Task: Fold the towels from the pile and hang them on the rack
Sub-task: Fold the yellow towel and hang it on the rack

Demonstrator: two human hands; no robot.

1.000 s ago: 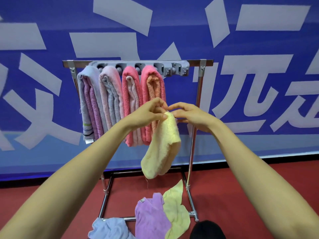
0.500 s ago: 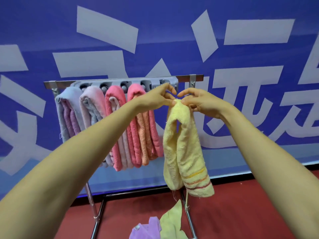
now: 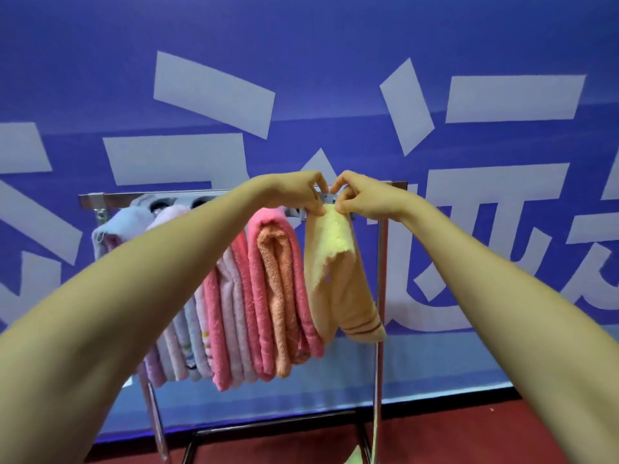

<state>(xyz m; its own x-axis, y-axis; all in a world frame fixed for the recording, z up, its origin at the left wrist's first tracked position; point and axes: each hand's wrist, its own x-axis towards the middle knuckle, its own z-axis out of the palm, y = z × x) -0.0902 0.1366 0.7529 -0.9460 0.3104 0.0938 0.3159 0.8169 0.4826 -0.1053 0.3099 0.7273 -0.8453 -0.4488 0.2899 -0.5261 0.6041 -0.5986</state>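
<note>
Both bare forearms reach forward and upward and converge at the top of the rack (image 3: 110, 196). The left hand (image 3: 298, 194) and the right hand (image 3: 363, 197) meet there, knuckles almost touching. The fingers (image 3: 316, 209) of each are curled and pinch the bunched upper end of the yellow towel (image 3: 335, 272).

The towel hangs straight down below the pinch, its long axis vertical and its striped end lowest. Neither hand is nearer; they share the same spot. The pinch sits level with the grey holder strip (image 3: 157, 204) on the top bar, directly in front of it. The coming move is therefore likely a short push up and back into a holder, though the hands hide that slot and I cannot tell whether it is free.

Just to the left hangs a pink towel (image 3: 264, 226) wrapped around an orange towel (image 3: 274, 279), close enough to brush the yellow one. Further left hang paler towels, ending in a pale blue towel (image 3: 117, 226), partly covered by the left forearm. The right post (image 3: 380, 279) stands just beside the yellow towel's right edge and could snag it.

Beyond are the red floor (image 3: 469, 440) and a blue banner (image 3: 301, 45) with large pale characters.
</note>
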